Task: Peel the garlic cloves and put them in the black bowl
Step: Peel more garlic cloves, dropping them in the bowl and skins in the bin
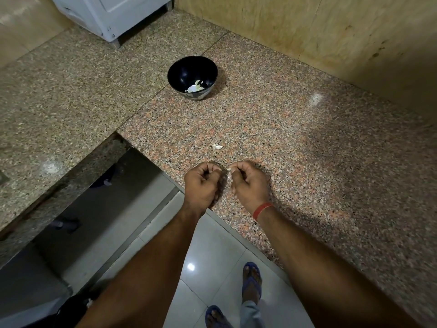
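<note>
At ten to eleven o'clock, far from the hands, a white metal appliance on short legs (111, 15) stands at the back of the speckled pink-grey granite counter (295, 143). Left of centre, at eight o'clock, the counter is cut away over a dark recess (99, 202). The round glossy black bowl (192, 78) sits upright on the counter at twelve o'clock from the hands, well apart from them; pale peeled garlic pieces (195, 87) lie in its bottom. Between bowl and hands, just beyond the knuckles, a small whitish garlic piece (217, 146) lies loose on the granite; whether it is a clove or skin cannot be told.

The left hand (202, 183) is over the counter's front edge, fingers curled tight, thumb and forefinger pinched toward the right hand. What it holds is hidden. The right hand (248, 183), with a red thread band (261, 210) at its wrist, is curled likewise and pinches a small white garlic clove (228, 172) at its fingertips, in the gap between the two hands.

At six o'clock, two feet in blue rubber sandals (251, 284) stand on glossy white floor tiles (212, 252). At one to three o'clock a tan stone wall panel (331, 31) backs the counter.
</note>
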Tool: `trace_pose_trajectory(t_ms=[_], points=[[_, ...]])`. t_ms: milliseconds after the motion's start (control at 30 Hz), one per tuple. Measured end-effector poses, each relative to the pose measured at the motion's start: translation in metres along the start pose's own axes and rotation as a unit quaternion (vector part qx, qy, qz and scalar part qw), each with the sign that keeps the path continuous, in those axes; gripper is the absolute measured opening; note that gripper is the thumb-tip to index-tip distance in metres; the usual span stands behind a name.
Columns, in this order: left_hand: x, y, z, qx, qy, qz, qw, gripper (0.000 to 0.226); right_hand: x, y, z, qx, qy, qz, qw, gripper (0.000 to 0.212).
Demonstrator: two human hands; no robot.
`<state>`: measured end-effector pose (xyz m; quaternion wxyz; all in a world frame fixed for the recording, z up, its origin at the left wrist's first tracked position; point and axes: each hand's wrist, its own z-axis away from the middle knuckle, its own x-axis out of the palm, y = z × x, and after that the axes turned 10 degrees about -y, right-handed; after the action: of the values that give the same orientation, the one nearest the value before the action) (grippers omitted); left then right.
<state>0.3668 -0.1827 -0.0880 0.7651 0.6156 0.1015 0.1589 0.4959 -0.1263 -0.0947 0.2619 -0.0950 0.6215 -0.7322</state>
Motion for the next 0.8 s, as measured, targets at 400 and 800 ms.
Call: trace_pose_trajectory(t_ms=[400, 800], points=[[-0.002, -0.011, -0.008, 0.017, 0.049, -0.083, 0.995, 0.014, -0.002, -0.016, -0.007, 0.069, 0.041, 0.001, 0.997, 0.017], [0.001, -0.010, -0.003, 0.001, 0.064, -0.058, 0.996, 0.013, 0.000, -0.018, -0.016, 0.036, 0.131, 0.107, 0.985, 0.017]])
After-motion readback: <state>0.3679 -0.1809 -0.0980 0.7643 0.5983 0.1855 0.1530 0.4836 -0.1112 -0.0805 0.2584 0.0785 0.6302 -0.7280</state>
